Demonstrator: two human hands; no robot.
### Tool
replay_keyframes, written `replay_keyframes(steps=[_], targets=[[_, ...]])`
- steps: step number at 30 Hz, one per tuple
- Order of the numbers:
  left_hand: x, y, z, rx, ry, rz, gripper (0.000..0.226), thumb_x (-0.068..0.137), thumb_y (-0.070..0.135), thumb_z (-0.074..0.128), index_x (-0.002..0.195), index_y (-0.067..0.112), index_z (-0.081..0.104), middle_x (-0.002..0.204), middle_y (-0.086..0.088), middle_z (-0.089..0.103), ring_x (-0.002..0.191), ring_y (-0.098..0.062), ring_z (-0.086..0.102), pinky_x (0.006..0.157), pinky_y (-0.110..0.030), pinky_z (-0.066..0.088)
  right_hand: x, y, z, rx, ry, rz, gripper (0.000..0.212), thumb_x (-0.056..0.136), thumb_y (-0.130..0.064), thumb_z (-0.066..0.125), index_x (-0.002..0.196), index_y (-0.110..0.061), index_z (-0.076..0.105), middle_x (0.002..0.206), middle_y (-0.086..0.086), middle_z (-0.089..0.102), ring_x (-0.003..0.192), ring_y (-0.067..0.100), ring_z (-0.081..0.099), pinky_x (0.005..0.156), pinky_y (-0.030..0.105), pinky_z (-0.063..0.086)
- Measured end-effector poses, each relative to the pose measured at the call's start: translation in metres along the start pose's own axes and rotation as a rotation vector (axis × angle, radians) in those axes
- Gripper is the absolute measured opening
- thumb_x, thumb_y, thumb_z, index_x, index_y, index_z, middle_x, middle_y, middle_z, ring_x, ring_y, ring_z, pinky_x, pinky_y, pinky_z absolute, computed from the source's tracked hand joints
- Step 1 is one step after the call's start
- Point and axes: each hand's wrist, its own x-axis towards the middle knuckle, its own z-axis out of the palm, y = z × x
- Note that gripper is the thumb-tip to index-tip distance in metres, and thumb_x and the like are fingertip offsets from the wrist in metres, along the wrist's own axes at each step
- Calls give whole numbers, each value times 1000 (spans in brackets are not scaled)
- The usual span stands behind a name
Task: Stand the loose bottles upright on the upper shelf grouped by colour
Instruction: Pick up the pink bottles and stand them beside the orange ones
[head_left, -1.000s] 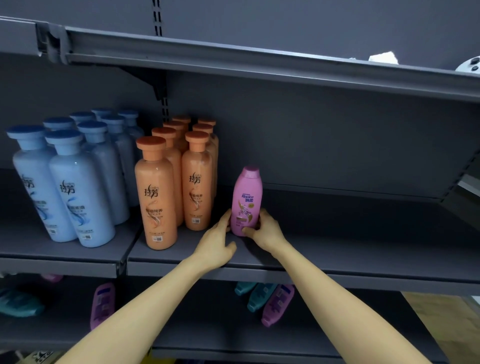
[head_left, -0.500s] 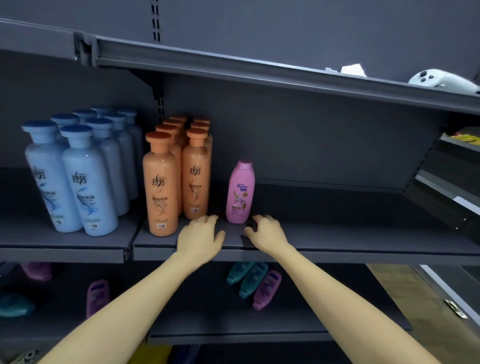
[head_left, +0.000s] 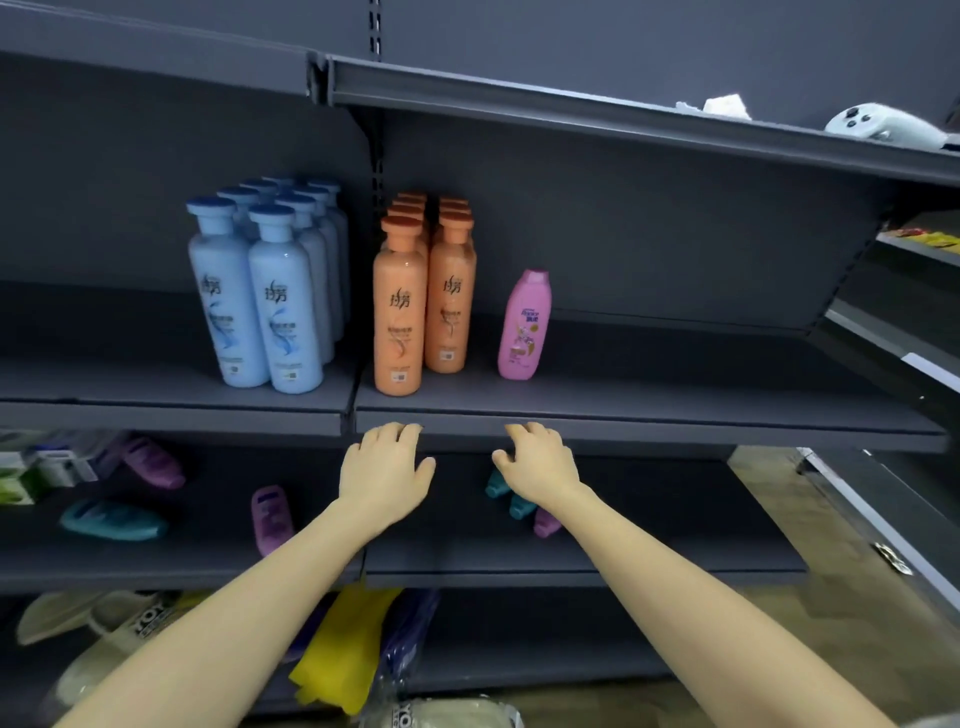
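A pink bottle (head_left: 524, 325) stands upright on the upper shelf (head_left: 649, 423), just right of several orange bottles (head_left: 423, 301). Several blue bottles (head_left: 265, 291) stand further left. My left hand (head_left: 387, 470) and my right hand (head_left: 540, 465) hover empty below the shelf's front edge, fingers relaxed. On the lower shelf (head_left: 571, 566) loose bottles lie flat: a purple one (head_left: 267, 517), a teal one (head_left: 111, 522), another purple one (head_left: 153, 460), and teal bottles (head_left: 498, 483) and a purple bottle (head_left: 545, 525) partly hidden behind my right wrist.
The upper shelf has bare room right of the pink bottle. A white controller (head_left: 883, 127) and crumpled paper (head_left: 722, 106) lie on the top shelf. Boxes (head_left: 36, 467) sit at the lower shelf's left end. Yellow bags (head_left: 343, 644) and slippers (head_left: 104, 639) fill the bottom shelf.
Both hands let go of the pink bottle, leaving it upright, and drew back and down below the shelf edge. The view has pulled back and tilted downward.
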Motion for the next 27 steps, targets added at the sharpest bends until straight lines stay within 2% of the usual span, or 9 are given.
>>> replay_keyframes(steps=[12,15,20,27], targets=[[-96,-33,16,28,-97,-42,48,95,38,42,137,16,39,139,-4,45,126,-26,42,94,-37,40,-86,-12,51,-5,-128,47,47,96,-34,41,139,-13,40,136,11,45,127,32,38,101,43,37],[-112,-32,26,38,-115,-43,47,94,38,43,136,16,41,137,-4,47,124,-26,44,92,-36,41,-104,-5,60,0,-152,74,47,96,-33,41,139,-13,40,136,11,45,127,32,37,101,44,36],[-130,-23,41,44,-174,-21,50,95,39,41,140,18,36,140,-3,43,127,-26,41,96,-37,38,-133,12,71,7,-165,132,46,97,-34,41,138,-13,41,137,11,44,127,32,38,101,44,36],[-143,-5,54,32,-199,47,47,94,39,42,136,16,41,136,-4,47,124,-27,43,94,-37,39,-159,34,76,-3,-188,219,46,97,-34,40,137,-13,40,136,10,44,127,31,38,99,43,36]])
